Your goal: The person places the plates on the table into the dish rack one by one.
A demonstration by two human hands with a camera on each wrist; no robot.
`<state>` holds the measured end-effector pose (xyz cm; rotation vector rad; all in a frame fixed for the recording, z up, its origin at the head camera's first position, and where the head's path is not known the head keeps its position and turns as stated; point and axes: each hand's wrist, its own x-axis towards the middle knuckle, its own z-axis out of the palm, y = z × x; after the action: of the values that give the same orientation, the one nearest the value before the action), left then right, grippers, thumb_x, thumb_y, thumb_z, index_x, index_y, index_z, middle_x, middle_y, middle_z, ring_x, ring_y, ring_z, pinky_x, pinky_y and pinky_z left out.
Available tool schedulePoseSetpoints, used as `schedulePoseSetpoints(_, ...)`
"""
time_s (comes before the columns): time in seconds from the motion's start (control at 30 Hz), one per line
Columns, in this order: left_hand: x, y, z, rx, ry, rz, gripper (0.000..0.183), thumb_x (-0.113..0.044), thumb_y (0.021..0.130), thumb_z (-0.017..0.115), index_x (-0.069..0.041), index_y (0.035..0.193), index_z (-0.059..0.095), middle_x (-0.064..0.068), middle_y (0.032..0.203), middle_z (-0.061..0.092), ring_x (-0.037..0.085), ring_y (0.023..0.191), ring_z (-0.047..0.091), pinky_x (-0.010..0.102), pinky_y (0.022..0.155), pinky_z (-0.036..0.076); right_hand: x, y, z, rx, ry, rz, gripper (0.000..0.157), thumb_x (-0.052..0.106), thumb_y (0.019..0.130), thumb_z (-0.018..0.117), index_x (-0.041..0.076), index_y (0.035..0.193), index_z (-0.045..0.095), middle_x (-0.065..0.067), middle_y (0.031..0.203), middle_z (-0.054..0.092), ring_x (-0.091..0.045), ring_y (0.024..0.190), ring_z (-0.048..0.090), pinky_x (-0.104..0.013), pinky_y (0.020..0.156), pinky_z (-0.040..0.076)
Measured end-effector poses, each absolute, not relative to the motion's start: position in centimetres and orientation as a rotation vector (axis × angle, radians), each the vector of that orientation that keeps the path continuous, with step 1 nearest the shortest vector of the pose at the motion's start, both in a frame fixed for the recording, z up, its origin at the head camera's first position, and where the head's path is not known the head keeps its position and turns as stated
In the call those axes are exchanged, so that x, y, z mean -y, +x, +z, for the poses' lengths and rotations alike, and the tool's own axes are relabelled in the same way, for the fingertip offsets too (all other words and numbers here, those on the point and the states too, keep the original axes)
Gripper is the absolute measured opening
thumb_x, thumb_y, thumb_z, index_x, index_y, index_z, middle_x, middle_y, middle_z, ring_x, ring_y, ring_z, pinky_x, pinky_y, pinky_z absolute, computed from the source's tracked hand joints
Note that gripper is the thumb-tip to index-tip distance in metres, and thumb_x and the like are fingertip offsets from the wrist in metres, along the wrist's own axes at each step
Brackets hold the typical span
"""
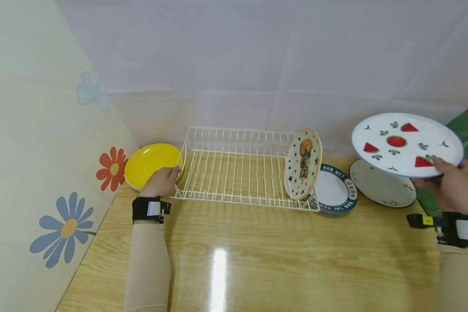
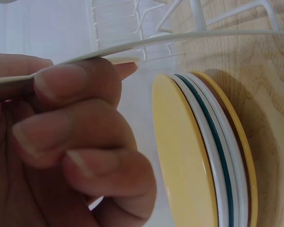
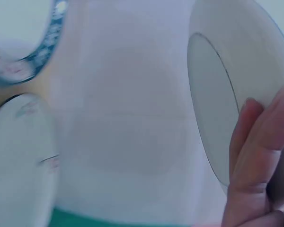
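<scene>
My left hand point(image 1: 158, 181) grips the left end of a white wire dish rack point(image 1: 234, 201); in the left wrist view its fingers point(image 2: 80, 127) curl around the rack's wire. One plate with an orange rim, stars and a cartoon figure point(image 1: 304, 167) stands upright in the rack's right end. Off to the right, my right hand point(image 1: 462, 184) holds a white watermelon-patterned plate point(image 1: 407, 147) by its near right edge, raised above the table. The thumb lies on top of that plate. From the right wrist view, fingers point(image 3: 255, 156) support its pale underside point(image 3: 213, 109).
Left of the rack lies a stack of plates topped by a yellow one point(image 1: 150, 162). Blue-rimmed plates point(image 1: 331, 190) are stacked by the rack's right end. Beyond them, a pale plate point(image 1: 382, 188) lies under the raised one. A cloth wall point(image 1: 226, 65) rises behind.
</scene>
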<state>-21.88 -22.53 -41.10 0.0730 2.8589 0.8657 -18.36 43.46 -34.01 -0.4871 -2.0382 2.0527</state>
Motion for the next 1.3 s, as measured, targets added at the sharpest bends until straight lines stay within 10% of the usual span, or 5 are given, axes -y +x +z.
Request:
schedulePoseSetpoints(0.23,22.5,-21.9,-41.1,-2.851,0.059,0.870,0.056,-0.041,0.114,0.025,-0.002,0.094,0.060,0.004,0.071,0.040,0.023,0.069,0.047,0.038,0.075,0.041,-38.8,-19.4,-28.7,2.096,-0.338,1.981,0.035,0.029,0.108,0.052,0.022,0.139,0.037,0.012,0.078,0.067,-0.011,0.052,0.061,-0.023,0.047,0.051)
schedulePoseSetpoints(0.63,22.3,-21.8,-40.8,-2.851,0.071,0.863,0.052,-0.036,0.115,0.027,-0.001,0.095,0.060,0.004,0.071,0.039,0.023,0.071,0.049,0.039,0.077,0.041,-31.3,-20.7,-24.3,2.672,-0.035,1.365,0.063,0.035,0.110,0.042,-0.004,0.156,0.025,0.017,0.084,0.063,-0.011,0.061,0.063,-0.029,0.053,0.056)
schedulePoseSetpoints(0.9,22.3,-21.7,-40.7,-2.847,0.061,0.867,0.052,-0.039,0.115,0.026,-0.006,0.086,0.054,0.004,0.071,0.039,0.023,0.069,0.047,0.038,0.075,0.041,-26.5,-22.2,-23.6,2.830,0.075,1.001,0.065,0.032,0.111,0.036,-0.007,0.160,0.019,-0.035,0.108,0.063,-0.024,0.054,0.064,-0.035,0.048,0.056)
schedulePoseSetpoints(1.3,22.2,-21.7,-40.7,-2.851,0.063,0.864,0.058,-0.043,0.114,0.024,-0.003,0.091,0.059,0.004,0.071,0.040,0.025,0.073,0.051,0.041,0.081,0.042,-21.3,-24.3,-25.9,2.950,0.217,0.403,0.051,0.016,0.102,0.040,-0.010,0.146,0.046,-0.036,0.096,0.067,-0.040,0.065,0.062,-0.046,0.048,0.046)
